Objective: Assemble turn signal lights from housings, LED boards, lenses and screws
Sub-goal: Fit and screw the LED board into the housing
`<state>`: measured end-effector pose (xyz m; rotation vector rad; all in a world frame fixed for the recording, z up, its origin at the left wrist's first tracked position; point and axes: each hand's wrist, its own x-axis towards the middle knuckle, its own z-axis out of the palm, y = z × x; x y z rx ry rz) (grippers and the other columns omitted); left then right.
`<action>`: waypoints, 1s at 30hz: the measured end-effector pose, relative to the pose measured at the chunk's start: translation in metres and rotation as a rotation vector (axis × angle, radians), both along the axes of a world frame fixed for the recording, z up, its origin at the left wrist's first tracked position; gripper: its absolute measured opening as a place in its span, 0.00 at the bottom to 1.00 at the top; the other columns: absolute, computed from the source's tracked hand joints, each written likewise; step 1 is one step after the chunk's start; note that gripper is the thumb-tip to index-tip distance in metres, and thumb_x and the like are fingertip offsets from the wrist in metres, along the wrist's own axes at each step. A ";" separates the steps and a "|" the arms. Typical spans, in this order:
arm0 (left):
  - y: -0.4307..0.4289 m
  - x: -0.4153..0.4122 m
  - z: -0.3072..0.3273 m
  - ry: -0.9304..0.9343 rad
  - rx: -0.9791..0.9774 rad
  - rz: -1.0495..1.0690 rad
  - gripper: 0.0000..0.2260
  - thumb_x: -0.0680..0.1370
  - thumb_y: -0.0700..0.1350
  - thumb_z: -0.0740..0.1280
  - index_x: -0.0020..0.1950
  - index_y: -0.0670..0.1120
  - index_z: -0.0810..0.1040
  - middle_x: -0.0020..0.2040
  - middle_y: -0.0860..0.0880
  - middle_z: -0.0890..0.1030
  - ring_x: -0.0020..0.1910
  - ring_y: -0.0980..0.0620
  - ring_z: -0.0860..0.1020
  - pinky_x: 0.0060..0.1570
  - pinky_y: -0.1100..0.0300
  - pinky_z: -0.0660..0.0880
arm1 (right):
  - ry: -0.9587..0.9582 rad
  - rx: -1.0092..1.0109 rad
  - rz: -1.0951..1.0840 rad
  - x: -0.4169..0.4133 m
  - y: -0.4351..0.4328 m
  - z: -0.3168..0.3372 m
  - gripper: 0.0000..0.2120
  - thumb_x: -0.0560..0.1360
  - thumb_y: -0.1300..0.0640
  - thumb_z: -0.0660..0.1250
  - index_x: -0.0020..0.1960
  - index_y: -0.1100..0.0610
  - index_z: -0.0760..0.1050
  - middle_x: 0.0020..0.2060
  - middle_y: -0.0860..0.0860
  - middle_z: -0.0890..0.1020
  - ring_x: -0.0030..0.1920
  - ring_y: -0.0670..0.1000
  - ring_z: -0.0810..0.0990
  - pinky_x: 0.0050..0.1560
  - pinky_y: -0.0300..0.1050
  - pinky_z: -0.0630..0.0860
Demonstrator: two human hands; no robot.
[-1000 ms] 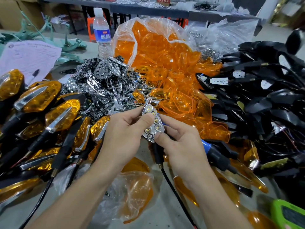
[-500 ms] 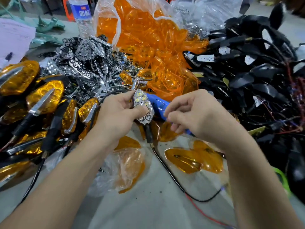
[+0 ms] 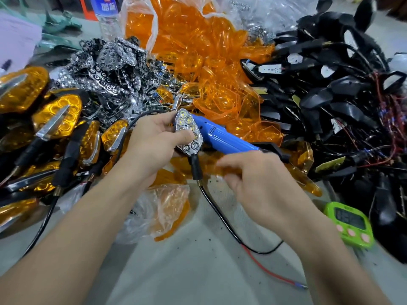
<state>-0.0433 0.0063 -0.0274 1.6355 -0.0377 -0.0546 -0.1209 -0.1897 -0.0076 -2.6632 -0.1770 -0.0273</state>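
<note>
Head view: light (image 3: 189, 135) pinched in left hand (image 3: 152, 148) grip, thumb across chrome face, wire (image 3: 220, 219) hanging to table (image 3: 198, 274). Right hand (image 3: 253, 175) blurred, fingers curled just beside blue screwdriver (image 3: 229, 138); grip contents cannot be told. Next judged: lens from orange pile (image 3: 209, 62) to be seated flush before screws are driven.

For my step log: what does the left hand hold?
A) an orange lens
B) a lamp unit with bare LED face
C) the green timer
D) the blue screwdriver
B: the left hand grips the lamp unit, its LED face uncovered; the blue screwdriver lies behind it.
</note>
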 end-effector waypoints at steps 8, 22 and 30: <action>0.003 0.001 0.003 0.009 -0.020 0.007 0.16 0.76 0.31 0.72 0.47 0.54 0.87 0.41 0.50 0.88 0.38 0.53 0.86 0.36 0.58 0.83 | 0.077 0.419 -0.148 0.008 0.012 -0.021 0.07 0.78 0.57 0.71 0.49 0.46 0.75 0.35 0.46 0.85 0.33 0.48 0.80 0.41 0.47 0.78; 0.002 0.001 0.005 0.016 -0.044 0.019 0.16 0.77 0.30 0.71 0.50 0.52 0.86 0.39 0.51 0.88 0.35 0.55 0.84 0.35 0.59 0.83 | -0.220 -0.048 -0.119 -0.015 0.030 -0.021 0.15 0.75 0.48 0.75 0.60 0.48 0.80 0.53 0.47 0.85 0.50 0.55 0.84 0.50 0.50 0.80; 0.004 0.002 0.003 0.040 -0.031 0.058 0.14 0.76 0.32 0.73 0.51 0.52 0.87 0.43 0.49 0.88 0.39 0.52 0.85 0.39 0.52 0.84 | -0.361 -0.107 -0.186 -0.009 0.026 -0.013 0.15 0.65 0.50 0.79 0.51 0.48 0.82 0.35 0.45 0.83 0.36 0.53 0.82 0.36 0.45 0.79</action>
